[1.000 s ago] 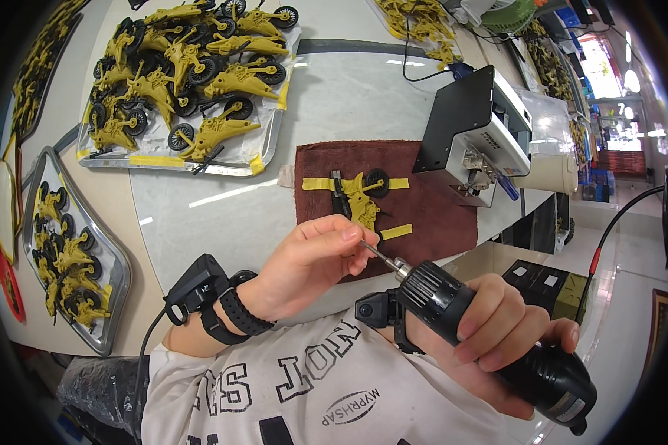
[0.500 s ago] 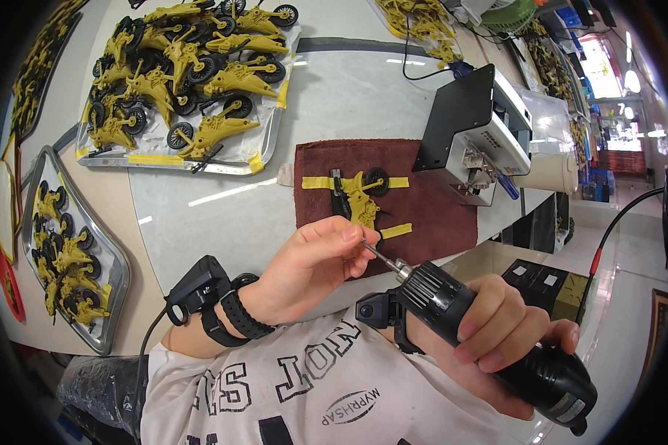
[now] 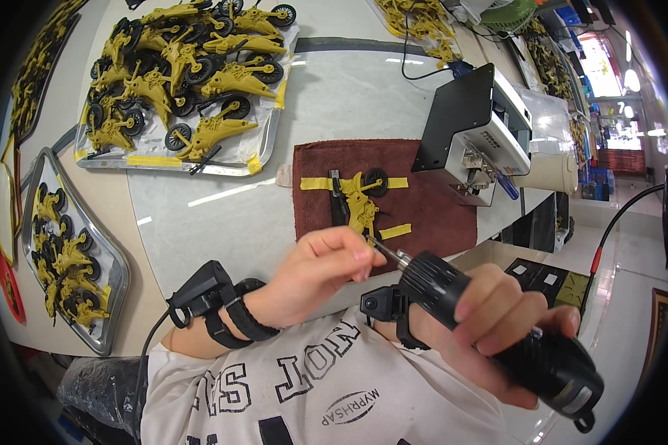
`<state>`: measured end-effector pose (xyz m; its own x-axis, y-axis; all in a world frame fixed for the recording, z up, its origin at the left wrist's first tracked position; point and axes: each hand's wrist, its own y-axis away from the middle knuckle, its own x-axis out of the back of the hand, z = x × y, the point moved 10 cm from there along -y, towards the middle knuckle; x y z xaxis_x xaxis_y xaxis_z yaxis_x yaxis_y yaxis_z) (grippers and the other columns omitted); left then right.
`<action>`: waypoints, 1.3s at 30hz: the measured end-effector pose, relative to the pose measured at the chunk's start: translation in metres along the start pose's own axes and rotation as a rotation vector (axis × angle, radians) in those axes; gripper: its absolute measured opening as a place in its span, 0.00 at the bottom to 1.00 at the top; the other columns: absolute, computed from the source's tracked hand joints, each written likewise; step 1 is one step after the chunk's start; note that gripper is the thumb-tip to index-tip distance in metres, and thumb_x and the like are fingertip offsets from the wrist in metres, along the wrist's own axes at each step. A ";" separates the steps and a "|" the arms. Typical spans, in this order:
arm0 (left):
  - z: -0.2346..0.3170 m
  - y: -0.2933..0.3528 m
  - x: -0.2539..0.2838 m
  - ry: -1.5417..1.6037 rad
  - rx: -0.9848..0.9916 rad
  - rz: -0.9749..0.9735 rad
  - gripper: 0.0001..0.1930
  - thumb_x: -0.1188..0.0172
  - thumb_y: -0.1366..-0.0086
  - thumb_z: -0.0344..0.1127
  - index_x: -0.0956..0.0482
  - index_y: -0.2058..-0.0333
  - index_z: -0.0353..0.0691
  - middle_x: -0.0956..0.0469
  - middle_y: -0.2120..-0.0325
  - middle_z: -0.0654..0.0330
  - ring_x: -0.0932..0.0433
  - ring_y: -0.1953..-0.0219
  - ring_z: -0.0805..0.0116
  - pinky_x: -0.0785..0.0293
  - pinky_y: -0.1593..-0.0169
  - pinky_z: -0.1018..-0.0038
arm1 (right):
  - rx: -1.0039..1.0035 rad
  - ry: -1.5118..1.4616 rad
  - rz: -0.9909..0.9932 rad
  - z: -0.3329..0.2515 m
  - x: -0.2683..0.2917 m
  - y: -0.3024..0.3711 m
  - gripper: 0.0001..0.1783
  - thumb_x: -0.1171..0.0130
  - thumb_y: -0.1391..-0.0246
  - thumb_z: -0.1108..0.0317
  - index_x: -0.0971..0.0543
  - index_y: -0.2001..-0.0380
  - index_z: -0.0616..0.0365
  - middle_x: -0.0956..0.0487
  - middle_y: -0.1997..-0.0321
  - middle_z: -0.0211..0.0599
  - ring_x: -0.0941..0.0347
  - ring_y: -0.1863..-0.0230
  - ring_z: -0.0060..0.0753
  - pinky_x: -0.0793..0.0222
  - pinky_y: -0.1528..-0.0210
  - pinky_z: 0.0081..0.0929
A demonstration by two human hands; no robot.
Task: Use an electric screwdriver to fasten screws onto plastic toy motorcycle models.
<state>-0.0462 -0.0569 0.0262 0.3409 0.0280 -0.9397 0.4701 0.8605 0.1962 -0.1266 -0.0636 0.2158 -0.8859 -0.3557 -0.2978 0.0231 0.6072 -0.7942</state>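
My right hand (image 3: 497, 319) is wrapped around a black electric screwdriver (image 3: 438, 285), whose thin metal bit (image 3: 387, 249) slants up and left. The bit's tip meets or overlaps the near end of a yellow toy motorcycle (image 3: 361, 211); contact cannot be made out. This motorcycle, with a black wheel at its far end, lies on a dark red cloth (image 3: 445, 222) between two yellow tape strips. Just left of the bit is my left hand (image 3: 330, 259), thumb and fingertips pinched together. Whether anything small sits in that pinch is hidden.
A metal tray (image 3: 193, 165) piled with yellow motorcycles stands far left, with a smaller filled tray (image 3: 119, 297) nearer. On the cloth's right edge is a black-and-white boxy machine (image 3: 490, 141). A white cup (image 3: 557, 173) stands behind it.
The bit's tip has swung toward the motorcycle's near end. My left hand has drawn off the bit and shifted slightly down and right. The screwdriver has tilted a little.
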 end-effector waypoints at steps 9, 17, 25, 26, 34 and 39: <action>0.010 0.000 0.006 -0.102 -0.057 0.039 0.08 0.47 0.37 0.36 0.30 0.75 0.42 0.31 0.78 0.65 0.34 0.72 0.75 0.38 0.63 0.76 | 0.023 -0.071 0.131 -0.012 0.025 -0.004 0.35 0.48 0.51 0.41 0.37 0.53 0.62 0.34 0.82 0.27 0.39 0.87 0.17 0.41 0.80 0.19; 0.013 -0.002 0.002 -0.194 -0.066 -0.005 0.07 0.49 0.37 0.34 0.28 0.72 0.38 0.29 0.74 0.62 0.33 0.70 0.74 0.36 0.62 0.76 | 0.005 -0.139 0.104 -0.006 0.022 -0.006 0.36 0.48 0.51 0.43 0.38 0.52 0.63 0.34 0.82 0.26 0.38 0.86 0.18 0.41 0.79 0.18; 0.010 -0.004 0.004 -0.160 -0.061 -0.020 0.07 0.50 0.36 0.34 0.29 0.70 0.38 0.30 0.74 0.61 0.33 0.69 0.73 0.37 0.61 0.77 | -0.049 -0.148 0.058 0.002 0.017 -0.005 0.36 0.47 0.50 0.44 0.39 0.51 0.64 0.35 0.82 0.27 0.39 0.86 0.20 0.42 0.79 0.19; 0.010 -0.004 0.004 -0.151 -0.062 -0.027 0.07 0.50 0.36 0.35 0.29 0.70 0.38 0.30 0.74 0.61 0.33 0.69 0.73 0.37 0.61 0.77 | -0.032 -0.157 0.093 0.003 0.018 -0.003 0.36 0.47 0.50 0.44 0.39 0.51 0.64 0.35 0.83 0.27 0.39 0.86 0.20 0.42 0.79 0.19; 0.009 -0.004 0.002 -0.162 -0.057 -0.045 0.06 0.50 0.37 0.35 0.30 0.70 0.39 0.30 0.73 0.61 0.32 0.68 0.73 0.37 0.61 0.76 | -0.051 -0.151 0.060 0.001 0.018 -0.007 0.35 0.47 0.51 0.44 0.38 0.51 0.63 0.35 0.83 0.27 0.38 0.85 0.20 0.42 0.79 0.19; 0.009 -0.004 0.005 -0.165 -0.039 -0.042 0.06 0.49 0.37 0.34 0.30 0.71 0.39 0.30 0.73 0.61 0.32 0.68 0.73 0.37 0.61 0.76 | -0.072 -0.169 0.059 0.004 0.017 -0.008 0.34 0.46 0.50 0.46 0.38 0.51 0.63 0.35 0.83 0.27 0.38 0.85 0.20 0.42 0.79 0.20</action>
<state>-0.0394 -0.0649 0.0231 0.4518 -0.0892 -0.8876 0.4562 0.8781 0.1440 -0.1396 -0.0772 0.2151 -0.7936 -0.4287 -0.4318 0.0338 0.6775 -0.7348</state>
